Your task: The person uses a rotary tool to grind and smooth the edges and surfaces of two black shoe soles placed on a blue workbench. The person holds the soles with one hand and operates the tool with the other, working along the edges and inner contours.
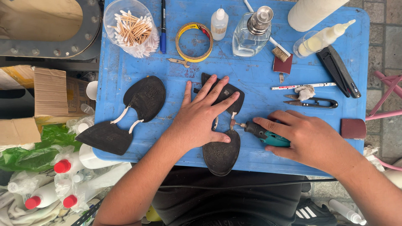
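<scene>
My left hand [200, 115] lies flat, fingers spread, on a black rubber shoe sole [221, 152] in the middle of the blue tray [251, 79], pinning its front half down. My right hand [307, 138] is shut on a small teal and black rotary tool [263, 134]. The tool's bit touches the narrow strip that joins the sole's two halves. A second black sole [144, 98] with white strips lies to the left, untouched.
At the back of the tray stand a cup of cotton swabs [132, 29], a blue pen [163, 25], yellow tape [194, 42], a small dropper bottle [219, 23], a glass burner [251, 35] and a brush [279, 52]. Snips [314, 101] and sandpaper block [353, 128] lie right. Bottles [63, 167] crowd the lower left.
</scene>
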